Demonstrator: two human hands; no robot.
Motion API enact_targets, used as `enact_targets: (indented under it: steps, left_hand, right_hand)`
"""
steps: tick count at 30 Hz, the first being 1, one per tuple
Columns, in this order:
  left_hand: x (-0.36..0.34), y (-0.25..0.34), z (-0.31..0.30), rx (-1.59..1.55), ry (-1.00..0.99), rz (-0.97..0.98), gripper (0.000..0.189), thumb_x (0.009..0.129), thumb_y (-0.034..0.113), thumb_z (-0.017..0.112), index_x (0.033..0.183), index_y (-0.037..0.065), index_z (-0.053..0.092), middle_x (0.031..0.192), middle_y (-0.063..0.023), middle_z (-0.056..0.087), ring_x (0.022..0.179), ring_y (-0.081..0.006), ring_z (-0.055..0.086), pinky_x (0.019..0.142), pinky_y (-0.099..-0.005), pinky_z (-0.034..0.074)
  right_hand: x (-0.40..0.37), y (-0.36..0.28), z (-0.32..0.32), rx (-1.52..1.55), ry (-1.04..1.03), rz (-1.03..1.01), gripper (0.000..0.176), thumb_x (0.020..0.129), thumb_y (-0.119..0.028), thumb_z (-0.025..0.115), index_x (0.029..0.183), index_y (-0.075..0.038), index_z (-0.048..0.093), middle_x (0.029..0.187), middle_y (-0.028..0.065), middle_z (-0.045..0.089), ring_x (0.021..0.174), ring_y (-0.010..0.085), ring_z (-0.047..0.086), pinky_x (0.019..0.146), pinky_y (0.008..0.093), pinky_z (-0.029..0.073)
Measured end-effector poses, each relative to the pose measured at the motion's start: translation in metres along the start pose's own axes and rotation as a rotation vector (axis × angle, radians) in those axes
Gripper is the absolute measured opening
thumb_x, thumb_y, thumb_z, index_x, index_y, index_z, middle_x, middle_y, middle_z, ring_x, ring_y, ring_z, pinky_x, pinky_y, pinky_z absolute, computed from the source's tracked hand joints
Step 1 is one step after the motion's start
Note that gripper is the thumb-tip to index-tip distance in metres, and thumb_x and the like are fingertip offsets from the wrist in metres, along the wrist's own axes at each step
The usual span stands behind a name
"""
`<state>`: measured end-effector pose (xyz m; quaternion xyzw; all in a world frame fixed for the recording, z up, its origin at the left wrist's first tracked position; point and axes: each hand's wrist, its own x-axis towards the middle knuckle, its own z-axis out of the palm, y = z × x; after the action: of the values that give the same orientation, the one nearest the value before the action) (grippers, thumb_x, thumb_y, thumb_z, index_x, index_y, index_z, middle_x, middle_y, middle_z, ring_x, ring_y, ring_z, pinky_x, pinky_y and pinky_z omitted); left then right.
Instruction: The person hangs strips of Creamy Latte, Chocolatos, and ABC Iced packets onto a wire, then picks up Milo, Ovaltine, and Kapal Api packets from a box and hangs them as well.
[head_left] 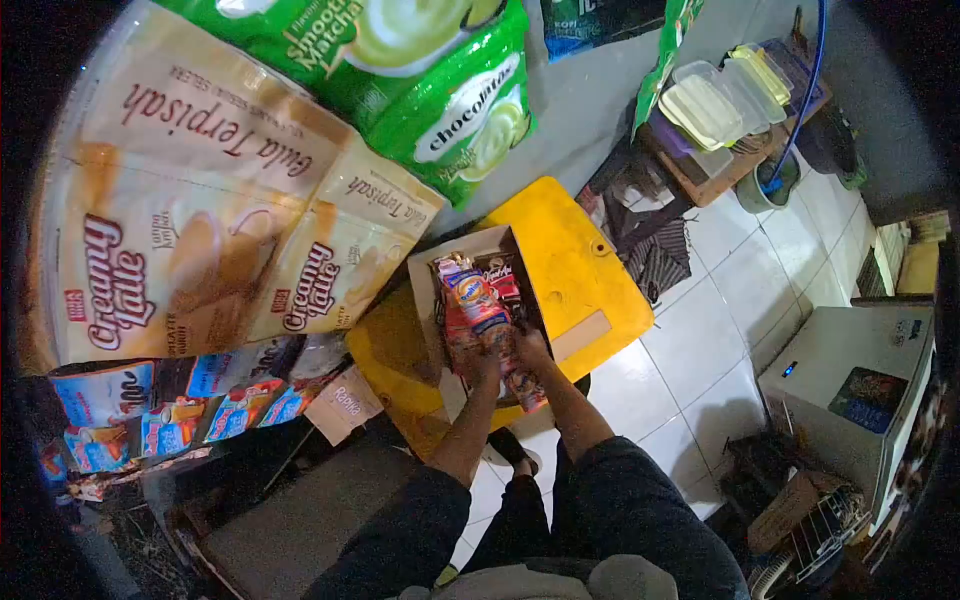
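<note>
On the yellow surface (590, 265) stands an open cardboard box (424, 300) with dark and red sachets (497, 275) inside. Over it lies a strip of orange-and-blue sachets (474, 300), running from the box toward my body. My left hand (476, 362) is closed on the strip's left side. Close beside it, my right hand (531, 352) grips the same strip from the right, and its lower end (524, 388) shows below the fingers. The hands partly cover the sachets, and the fingertips are hard to make out.
Large Creamy Latte packs (190, 220) and green Chocolatos packs (440, 90) hang close at upper left. Blue sachet strips (180, 415) hang below them. Plastic containers (715, 105) sit on a wooden stand at upper right. A white appliance (840, 365) stands at right on the tiled floor (700, 340).
</note>
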<state>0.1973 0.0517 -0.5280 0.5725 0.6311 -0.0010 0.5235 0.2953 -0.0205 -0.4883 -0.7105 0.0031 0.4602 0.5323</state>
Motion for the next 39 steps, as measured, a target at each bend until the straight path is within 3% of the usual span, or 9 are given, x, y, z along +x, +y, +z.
enact_targets:
  steps: [3, 5, 10, 12, 17, 21, 23, 35, 39]
  left_hand:
    - [0.017, -0.031, -0.002, -0.081, 0.04, 0.077, 0.035, 0.075, 0.02, 0.059, 0.1, 0.0, 0.045, 0.107, -0.0137, 0.048, 0.099, -0.0248, 0.046, 0.08, -0.0354, 0.038]
    - [0.012, -0.035, -0.013, -0.133, 0.027, 0.188, 0.037, 0.077, 0.017, 0.058, 0.107, 0.002, 0.042, 0.108, -0.0111, 0.047, 0.1, -0.0223, 0.045, 0.082, -0.0333, 0.038]
    - [-0.043, 0.004, -0.074, -0.106, -0.12, 0.229, 0.03, 0.078, 0.008, 0.053, 0.107, 0.005, 0.044, 0.099, -0.006, 0.051, 0.093, -0.0171, 0.05, 0.08, -0.0297, 0.04]
    - [-0.082, 0.04, -0.091, -0.565, -0.189, 0.189, 0.029, 0.077, 0.006, 0.052, 0.105, 0.005, 0.046, 0.098, -0.0068, 0.052, 0.091, -0.0163, 0.052, 0.08, -0.0294, 0.041]
    - [-0.097, 0.051, -0.143, -0.967, -0.526, 0.038, 0.028, 0.073, 0.004, 0.052, 0.1, 0.001, 0.046, 0.097, -0.009, 0.052, 0.088, -0.0191, 0.053, 0.08, -0.0311, 0.043]
    - [-0.14, 0.086, -0.173, -0.773, -0.425, 0.314, 0.03, 0.071, -0.002, 0.046, 0.1, 0.001, 0.045, 0.098, -0.0099, 0.052, 0.092, -0.0202, 0.053, 0.083, -0.0347, 0.043]
    - [-0.157, 0.094, -0.186, -0.782, -0.481, 0.297, 0.032, 0.07, -0.003, 0.046, 0.102, 0.001, 0.044, 0.099, -0.0101, 0.051, 0.093, -0.0204, 0.053, 0.083, -0.0351, 0.043]
    - [-0.15, 0.043, -0.185, -0.932, -0.616, 0.014, 0.03, 0.086, 0.018, 0.043, 0.114, 0.009, 0.037, 0.114, -0.0075, 0.044, 0.106, -0.0204, 0.044, 0.092, -0.0362, 0.035]
    - [-0.136, 0.001, -0.178, -0.486, -0.424, 0.48, 0.032, 0.088, 0.023, 0.038, 0.117, 0.008, 0.038, 0.116, -0.012, 0.042, 0.094, -0.0194, 0.05, 0.086, -0.034, 0.042]
  right_hand:
    - [0.027, 0.039, 0.004, -0.304, -0.011, -0.214, 0.054, 0.076, -0.043, 0.052, 0.104, 0.003, 0.049, 0.086, 0.018, 0.058, 0.08, 0.0289, 0.055, 0.071, 0.0366, 0.042]
    - [0.04, 0.032, 0.008, -0.073, -0.03, -0.006, 0.052, 0.073, -0.042, 0.057, 0.099, 0.002, 0.052, 0.086, 0.0156, 0.059, 0.08, 0.0267, 0.055, 0.071, 0.0366, 0.042]
    - [0.072, 0.068, 0.021, 0.034, 0.11, -0.251, 0.042, 0.072, -0.037, 0.062, 0.096, -0.002, 0.056, 0.088, 0.0077, 0.06, 0.08, 0.0164, 0.054, 0.071, 0.031, 0.042]
    - [0.1, 0.09, 0.025, 0.086, 0.133, -0.27, 0.041, 0.073, -0.036, 0.061, 0.098, -0.003, 0.056, 0.089, 0.0063, 0.059, 0.08, 0.0154, 0.054, 0.072, 0.0306, 0.043]
    - [0.026, -0.023, 0.011, -0.731, 0.074, -0.162, 0.022, 0.078, -0.026, 0.054, 0.084, -0.006, 0.06, 0.091, 0.0119, 0.059, 0.084, 0.0229, 0.054, 0.076, 0.0302, 0.041]
    - [-0.02, -0.047, 0.025, 0.156, 0.111, -0.523, 0.017, 0.078, -0.017, 0.053, 0.078, 0.0, 0.058, 0.082, 0.0093, 0.059, 0.083, 0.0169, 0.052, 0.077, 0.0288, 0.039]
    - [-0.014, -0.034, 0.031, -0.085, 0.191, -0.621, 0.016, 0.078, -0.014, 0.051, 0.082, 0.001, 0.057, 0.082, 0.009, 0.058, 0.082, 0.0155, 0.052, 0.078, 0.0279, 0.038]
    - [0.046, -0.029, 0.02, -0.357, 0.331, -0.121, 0.054, 0.072, -0.031, 0.055, 0.114, -0.001, 0.039, 0.098, 0.0259, 0.052, 0.092, 0.0359, 0.051, 0.079, 0.0394, 0.041]
    - [0.063, -0.017, 0.017, -0.427, 0.378, -0.013, 0.062, 0.067, -0.042, 0.057, 0.112, -0.003, 0.041, 0.095, 0.0265, 0.053, 0.091, 0.0357, 0.052, 0.077, 0.0394, 0.042]
